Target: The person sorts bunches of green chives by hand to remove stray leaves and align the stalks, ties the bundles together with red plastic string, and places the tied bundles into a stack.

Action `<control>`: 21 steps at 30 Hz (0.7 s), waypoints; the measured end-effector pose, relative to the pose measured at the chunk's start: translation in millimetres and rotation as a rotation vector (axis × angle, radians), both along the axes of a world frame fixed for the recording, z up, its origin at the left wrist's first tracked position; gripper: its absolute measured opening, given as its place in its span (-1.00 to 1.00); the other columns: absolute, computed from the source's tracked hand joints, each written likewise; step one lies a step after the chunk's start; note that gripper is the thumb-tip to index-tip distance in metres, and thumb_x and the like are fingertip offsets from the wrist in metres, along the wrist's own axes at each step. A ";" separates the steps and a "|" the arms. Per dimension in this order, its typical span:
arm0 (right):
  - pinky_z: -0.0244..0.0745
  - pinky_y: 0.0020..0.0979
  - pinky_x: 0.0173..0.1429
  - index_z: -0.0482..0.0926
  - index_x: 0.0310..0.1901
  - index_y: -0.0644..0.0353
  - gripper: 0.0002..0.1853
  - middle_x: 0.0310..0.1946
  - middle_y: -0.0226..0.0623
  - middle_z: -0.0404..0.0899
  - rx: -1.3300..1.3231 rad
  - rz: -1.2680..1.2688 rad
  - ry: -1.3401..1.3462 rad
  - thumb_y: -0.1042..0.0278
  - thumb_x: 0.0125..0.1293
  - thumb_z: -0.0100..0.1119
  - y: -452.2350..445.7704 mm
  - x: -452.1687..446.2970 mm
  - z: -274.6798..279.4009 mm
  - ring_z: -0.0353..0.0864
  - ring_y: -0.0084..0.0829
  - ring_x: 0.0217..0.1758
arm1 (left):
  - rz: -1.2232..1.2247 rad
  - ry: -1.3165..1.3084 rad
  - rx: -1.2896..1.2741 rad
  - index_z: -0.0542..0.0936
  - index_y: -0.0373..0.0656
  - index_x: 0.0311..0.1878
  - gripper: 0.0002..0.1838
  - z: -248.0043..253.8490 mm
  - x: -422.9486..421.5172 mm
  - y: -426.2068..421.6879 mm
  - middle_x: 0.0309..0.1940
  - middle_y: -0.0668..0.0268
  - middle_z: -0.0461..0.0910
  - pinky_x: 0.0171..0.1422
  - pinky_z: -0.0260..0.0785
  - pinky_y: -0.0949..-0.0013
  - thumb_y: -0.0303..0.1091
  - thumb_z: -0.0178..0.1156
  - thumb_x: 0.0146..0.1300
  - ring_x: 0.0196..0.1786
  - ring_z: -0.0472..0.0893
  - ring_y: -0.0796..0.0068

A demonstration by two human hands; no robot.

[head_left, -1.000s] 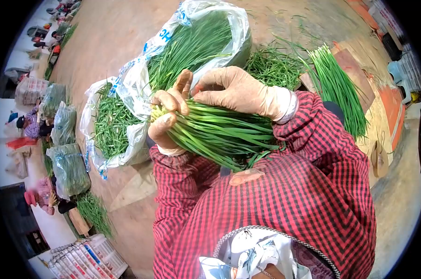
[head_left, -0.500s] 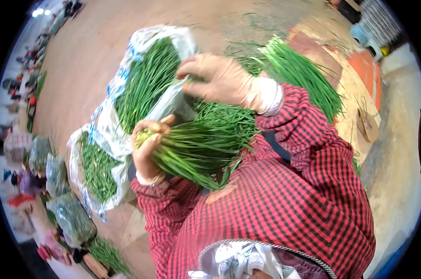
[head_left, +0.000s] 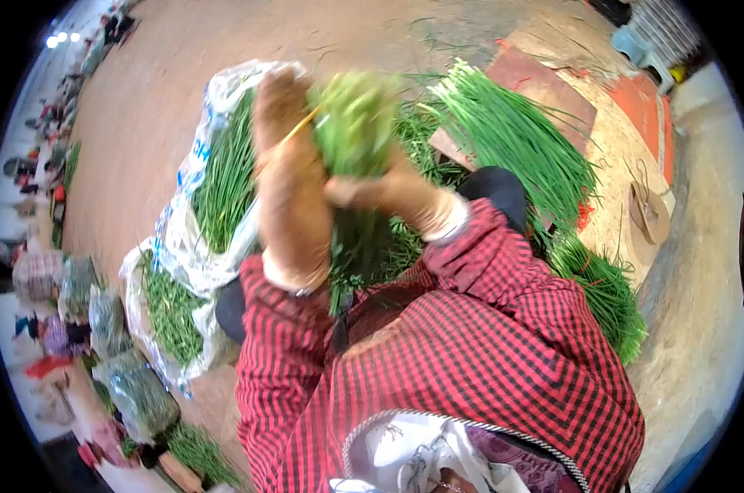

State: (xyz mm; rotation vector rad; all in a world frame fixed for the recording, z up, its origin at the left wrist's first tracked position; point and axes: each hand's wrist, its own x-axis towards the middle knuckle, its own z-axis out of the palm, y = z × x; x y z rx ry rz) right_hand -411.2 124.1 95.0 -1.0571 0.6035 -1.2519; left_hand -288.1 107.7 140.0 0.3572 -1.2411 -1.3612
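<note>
As the tan-gloved right hand (head_left: pixel 392 193) grasps a thick bunch of green, pale-ended stems (head_left: pixel 355 123) upright at mid-view, the tan-gloved left hand (head_left: pixel 294 181) stands raised beside it; blurred, cannot tell if gripping. White, blue-printed plastic bag (head_left: pixel 198 267) further left.

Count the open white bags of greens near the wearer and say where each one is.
2: the larger bag, partly behind the left hand, and the smaller bag, just below it in the picture. Others may be hidden.
</note>
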 end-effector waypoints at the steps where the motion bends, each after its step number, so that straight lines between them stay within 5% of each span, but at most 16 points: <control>1: 0.42 -0.27 0.29 0.26 0.35 0.13 -0.18 0.06 -0.30 0.47 -0.003 -0.107 0.027 0.31 0.03 0.46 -1.0 -13.6 5.2 0.48 -0.34 0.15 | 0.034 -0.030 0.080 0.01 -0.12 0.54 -0.22 1.9 -13.5 -0.5 0.49 0.17 0.15 0.59 0.01 0.13 -0.35 0.12 0.31 0.52 0.15 0.19; 3: 0.50 -0.30 0.20 0.49 0.14 0.17 -0.45 -0.05 -0.30 0.58 0.033 -0.181 -0.102 0.25 0.10 0.38 4.6 -46.7 11.4 0.59 -0.37 0.02 | 0.220 -0.326 -0.120 0.15 -0.07 0.51 -0.16 -8.5 -27.6 3.2 0.45 0.13 0.23 0.49 0.17 0.22 -0.26 0.33 0.22 0.44 0.28 0.22; 5: 0.59 -0.29 0.11 0.58 0.03 0.21 -0.61 -0.02 -0.22 0.64 0.024 -0.261 -0.176 0.25 0.18 0.28 3.0 -81.2 7.3 0.66 -0.33 -0.02 | 0.010 -0.742 -0.284 0.35 -0.09 0.41 -0.24 -44.1 -13.3 -12.5 0.28 0.07 0.46 0.38 0.30 0.23 -0.20 0.41 0.14 0.30 0.47 0.24; 6: 0.60 -0.28 0.14 0.59 0.01 0.25 -0.64 -0.04 -0.18 0.66 0.015 -0.368 -0.240 0.27 0.22 0.22 -7.3 -117.2 -31.9 0.68 -0.31 -0.04 | -0.183 -0.903 -0.031 0.42 -0.17 0.34 -0.33 -64.8 -5.1 -15.0 0.17 0.18 0.54 0.33 0.32 0.29 -0.28 0.39 0.16 0.21 0.49 0.34; 7: 0.61 -0.29 0.13 0.60 -0.02 0.29 -0.66 -0.07 -0.14 0.66 0.057 -0.376 -0.335 0.28 0.23 0.20 1.4 -121.2 -2.2 0.67 -0.29 -0.04 | -0.380 -1.049 0.224 0.48 -0.26 0.27 -0.43 -88.0 5.5 -17.3 0.05 0.30 0.61 0.27 0.34 0.35 -0.37 0.37 0.18 0.13 0.52 0.44; 9: 0.59 -0.25 0.14 0.55 0.04 0.33 -0.60 -0.05 -0.07 0.64 0.049 -0.568 -0.406 0.25 0.24 0.19 6.7 -157.0 -14.7 0.67 -0.24 -0.04 | -0.246 -1.103 0.195 0.53 -0.29 0.19 -0.47 -150.4 31.8 -15.4 -0.12 0.16 0.70 0.17 0.42 0.34 -0.27 0.34 0.17 -0.01 0.64 0.37; 12: 0.59 -0.23 0.13 0.53 0.05 0.33 -0.58 -0.09 -0.07 0.65 0.002 -0.770 -0.396 0.22 0.23 0.20 22.7 -193.4 -21.7 0.66 -0.23 -0.06 | -0.195 -1.050 0.592 0.53 -0.29 0.19 -0.53 -220.6 68.8 -13.6 -0.19 0.28 0.69 0.00 0.47 0.41 -0.34 0.26 0.22 -0.16 0.64 0.49; 15: 0.61 -0.19 0.10 0.57 0.00 0.25 -0.63 -0.11 -0.17 0.67 -0.012 -0.892 -0.473 0.19 0.24 0.21 38.4 -225.4 -35.5 0.67 -0.26 -0.07 | -0.131 -0.858 0.897 0.55 -0.32 0.11 -0.66 -214.5 75.9 -8.6 -0.30 0.29 0.66 -0.09 0.52 0.43 -0.42 0.19 0.28 -0.22 0.65 0.49; 21: 0.61 -0.25 -0.01 0.55 -0.07 0.19 -0.67 -0.19 -0.24 0.65 -0.020 -1.219 -0.391 0.19 0.20 0.28 60.3 -276.6 -10.9 0.65 -0.29 -0.16 | -0.120 -0.734 0.808 0.55 -0.25 0.10 -0.71 -204.6 66.7 -27.2 -0.29 0.26 0.69 -0.11 0.51 0.44 -0.35 0.15 0.38 -0.30 0.65 0.51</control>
